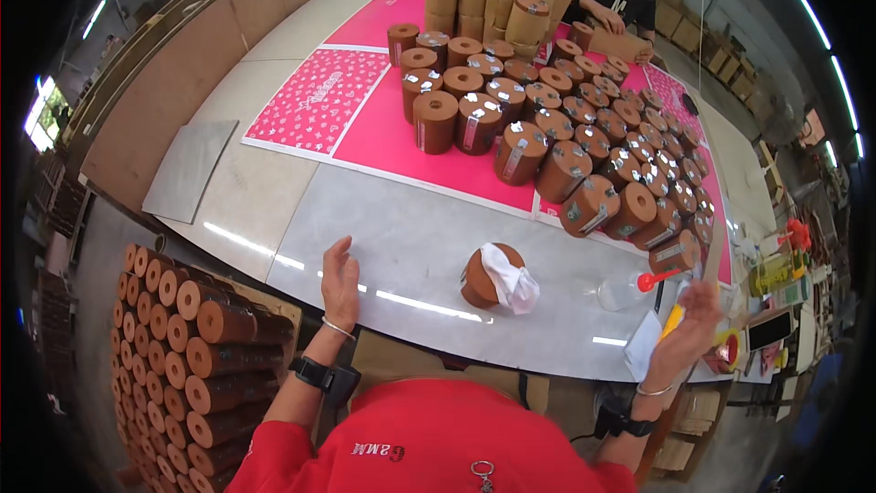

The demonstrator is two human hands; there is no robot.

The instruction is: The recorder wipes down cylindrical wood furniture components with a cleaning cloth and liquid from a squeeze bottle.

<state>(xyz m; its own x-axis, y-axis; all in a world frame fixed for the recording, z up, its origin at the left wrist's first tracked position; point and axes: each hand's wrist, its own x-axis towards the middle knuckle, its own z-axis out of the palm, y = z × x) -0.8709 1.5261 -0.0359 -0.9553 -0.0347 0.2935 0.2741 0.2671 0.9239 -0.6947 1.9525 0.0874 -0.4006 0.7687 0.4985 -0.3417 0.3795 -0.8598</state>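
Observation:
On the grey tabletop in front of me stands a short brown cylinder (475, 286), with a crumpled white cloth (511, 282) draped over its top and right side. My left hand (340, 288) is to the left of it, fingers stretched apart and holding nothing. Off to the right, my right hand (691, 324) is raised, its fingers extended and slightly blurred, with nothing visible in it. Near that hand lie a clear squeeze bottle (622, 292) with a red nozzle, a white sheet or packet (644, 343) and a yellow object (673, 320). Neither hand touches the cylinder.
Many brown cylinders with silvery labels (522, 151) stand on pink printed sheets (415, 141). Paper-wrapped cylinders (458, 9) are stacked behind, where a co-worker (620, 0) handles brown paper. At lower left are stacked longer cylinders (228, 361). A grey slab (192, 169) lies at the table's left.

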